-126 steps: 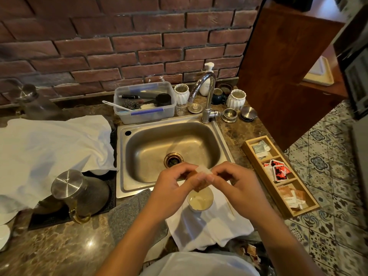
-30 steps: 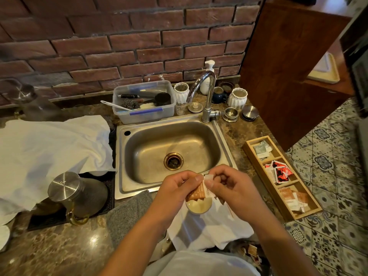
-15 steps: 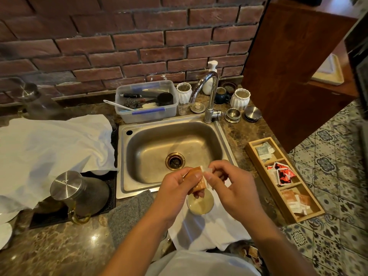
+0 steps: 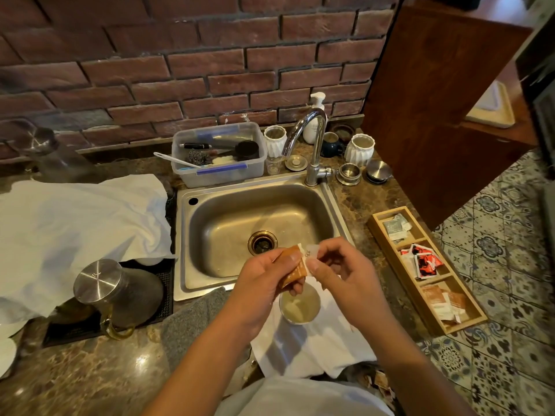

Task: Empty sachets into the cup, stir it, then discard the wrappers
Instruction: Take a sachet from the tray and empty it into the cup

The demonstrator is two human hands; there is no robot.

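A small pale cup (image 4: 300,307) with light liquid stands on a white cloth (image 4: 312,346) at the counter's front edge. Just above it, my left hand (image 4: 264,283) pinches an orange-brown sachet (image 4: 292,270) by its body. My right hand (image 4: 339,271) pinches the sachet's white top corner (image 4: 310,253). Both hands are close together over the cup and hide part of its rim. Whether the sachet is torn open I cannot tell.
A steel sink (image 4: 255,229) lies behind the hands. A wooden tray (image 4: 426,271) with several sachets sits to the right. A metal-lidded jug (image 4: 117,292) and a large white cloth (image 4: 75,229) are on the left; a plastic tub (image 4: 219,154) stands behind the sink.
Both hands keep hold of the sachet above the cup; the sachet has tilted more upright and my right fingers have shifted onto its white top corner.
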